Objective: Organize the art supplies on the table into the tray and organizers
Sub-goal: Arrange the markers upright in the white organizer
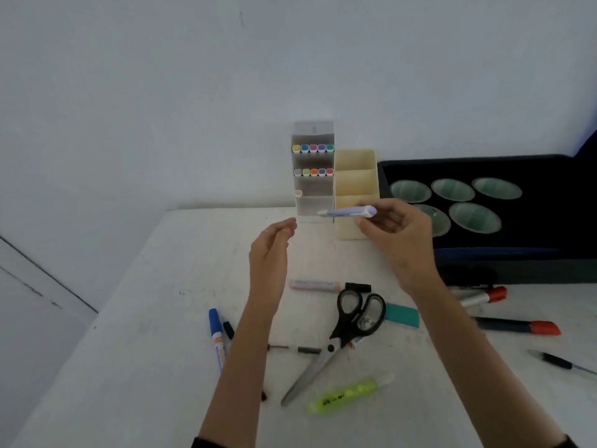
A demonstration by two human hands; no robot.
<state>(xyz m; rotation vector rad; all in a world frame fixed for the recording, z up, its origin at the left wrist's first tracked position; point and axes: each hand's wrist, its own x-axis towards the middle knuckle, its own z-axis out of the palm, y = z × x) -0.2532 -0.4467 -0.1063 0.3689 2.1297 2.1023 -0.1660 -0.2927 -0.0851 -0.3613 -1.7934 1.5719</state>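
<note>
A plain pale wall (290, 59) rises beyond the left fingers (286, 226) and right fingers (371, 223), with a small dark mark (240, 19) high above them. A scuffed white table (155, 302) spreads beneath both. Far left of the left fingers, and lower, lies a pale surface (32, 318) crossed by dark lines. A dark blue shape (588, 142) shows far right of the right fingers.
</note>
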